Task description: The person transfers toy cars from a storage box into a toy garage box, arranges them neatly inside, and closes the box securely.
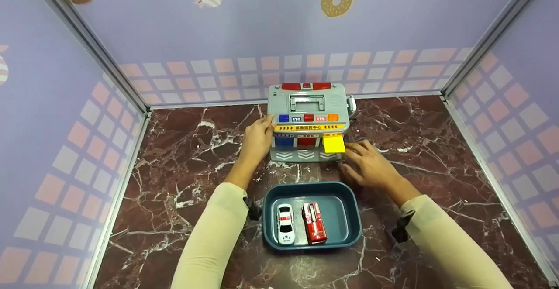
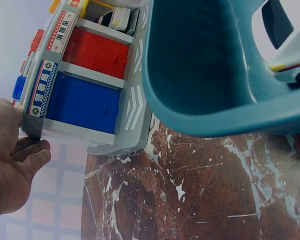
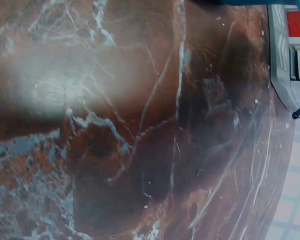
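Now toy garage (image 1: 308, 123) sits between left hand (image 1: 257, 139) and right hand (image 1: 367, 164)

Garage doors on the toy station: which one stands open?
The yellow door, rightmost, is swung up; the blue door and red door stay closed.

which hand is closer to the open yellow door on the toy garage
Right. The right hand lies on the table with its fingertips just beside the yellow door. The left hand holds the toy garage at its opposite, left side, by the blue door.

Tray (image 1: 354, 219) just before garage (image 1: 308, 121)
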A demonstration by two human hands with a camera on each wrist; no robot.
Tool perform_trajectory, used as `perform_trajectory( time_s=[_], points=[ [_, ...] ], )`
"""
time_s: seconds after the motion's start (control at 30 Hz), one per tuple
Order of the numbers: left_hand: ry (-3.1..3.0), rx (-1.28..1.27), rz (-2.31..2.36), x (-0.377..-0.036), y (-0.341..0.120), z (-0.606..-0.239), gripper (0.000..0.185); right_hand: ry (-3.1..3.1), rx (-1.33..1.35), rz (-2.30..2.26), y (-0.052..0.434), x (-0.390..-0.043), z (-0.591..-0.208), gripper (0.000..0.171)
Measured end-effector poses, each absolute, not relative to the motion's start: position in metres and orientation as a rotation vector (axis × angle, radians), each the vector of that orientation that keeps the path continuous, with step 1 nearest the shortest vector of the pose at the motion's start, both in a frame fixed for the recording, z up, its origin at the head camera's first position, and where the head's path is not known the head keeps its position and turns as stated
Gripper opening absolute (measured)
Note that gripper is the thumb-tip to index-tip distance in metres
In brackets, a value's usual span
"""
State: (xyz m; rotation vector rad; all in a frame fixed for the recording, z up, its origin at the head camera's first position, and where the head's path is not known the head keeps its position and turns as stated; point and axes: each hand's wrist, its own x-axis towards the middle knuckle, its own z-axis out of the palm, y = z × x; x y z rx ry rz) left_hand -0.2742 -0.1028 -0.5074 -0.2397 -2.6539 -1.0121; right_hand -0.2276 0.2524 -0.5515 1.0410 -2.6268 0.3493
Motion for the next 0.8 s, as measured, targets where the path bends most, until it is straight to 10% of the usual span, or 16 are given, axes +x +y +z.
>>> perform_trajectory(
  time_s=[0.8],
  points=[
    [-2.682, -0.24, -0.967, -0.274, -0.103, -0.506, 0.037, -2.543, 0.917, 0.353, 0.242, -0.243, -0.517, 0.053]
  ],
)
